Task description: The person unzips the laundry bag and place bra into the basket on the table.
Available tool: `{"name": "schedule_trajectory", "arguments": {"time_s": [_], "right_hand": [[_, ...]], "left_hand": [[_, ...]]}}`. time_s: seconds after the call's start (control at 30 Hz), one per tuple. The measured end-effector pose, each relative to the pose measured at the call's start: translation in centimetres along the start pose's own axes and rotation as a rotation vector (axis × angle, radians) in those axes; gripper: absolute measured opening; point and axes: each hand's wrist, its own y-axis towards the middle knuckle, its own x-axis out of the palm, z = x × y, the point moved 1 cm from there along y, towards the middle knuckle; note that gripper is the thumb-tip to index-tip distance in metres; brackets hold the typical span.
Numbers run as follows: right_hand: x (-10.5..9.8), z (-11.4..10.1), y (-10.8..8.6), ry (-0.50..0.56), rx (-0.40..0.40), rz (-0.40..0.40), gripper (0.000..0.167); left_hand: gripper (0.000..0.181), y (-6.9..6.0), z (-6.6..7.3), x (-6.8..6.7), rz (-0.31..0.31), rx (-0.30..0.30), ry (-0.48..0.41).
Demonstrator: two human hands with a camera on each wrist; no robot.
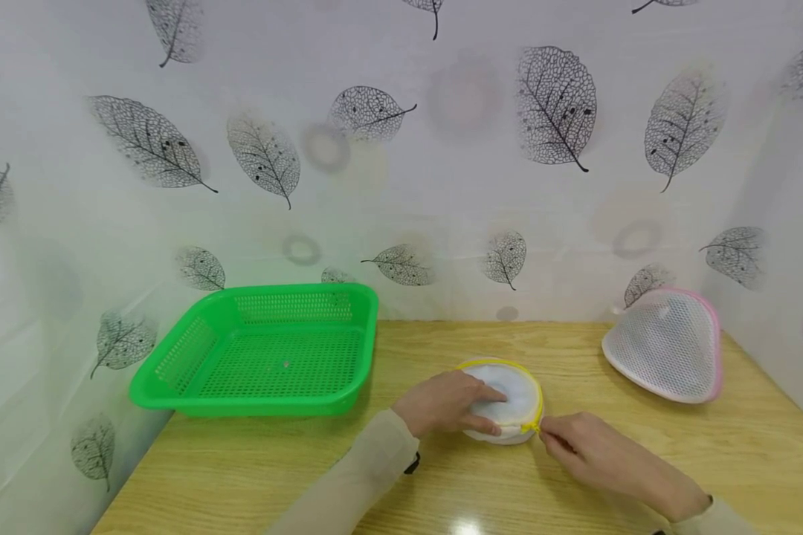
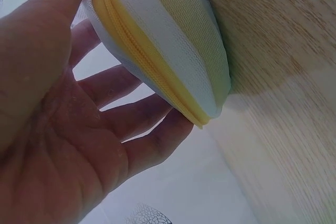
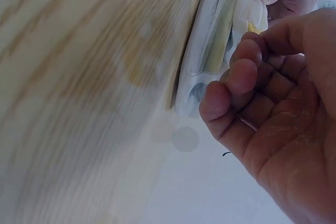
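Note:
A small round white mesh laundry bag (image 1: 508,405) with a yellow zipper around its top edge lies on the table. My left hand (image 1: 448,403) rests on it, fingers stretched across the top and thumb at the near rim. In the left wrist view, the yellow zipper (image 2: 142,56) runs along the bag's rim beside those fingers. At the bag's right front, my right hand (image 1: 598,453) pinches the zipper pull (image 1: 534,428) between thumb and index finger. In the right wrist view the other fingers (image 3: 242,77) are curled, and the pull itself is hidden.
A green plastic basket (image 1: 348,405) with perforated walls stands at the left. Toward the back right sits a larger white mesh laundry bag (image 1: 665,345) with pink trim. Behind the wooden table (image 1: 241,475) hangs a white leaf-patterned curtain (image 1: 455,200).

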Motion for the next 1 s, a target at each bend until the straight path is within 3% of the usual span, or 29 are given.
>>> {"name": "schedule_trajectory", "arguments": {"time_s": [0.37,0.63,1.0], "right_hand": [[0.2,-0.1,0.1,0.019,0.002,-0.004,0.039],[0.3,-0.7,0.4,0.106,0.029,-0.067,0.036],[0.6,-1.0,0.6,0.094,0.004,-0.066,0.034]], "left_hand": [[0.052,0.1,0.0,-0.1,-0.003,0.002,0.002],[0.053,0.0,0.1,-0.2,-0.019,-0.010,0.013],[0.053,0.0,0.4,-0.3,-0.019,-0.037,0.005]]}}
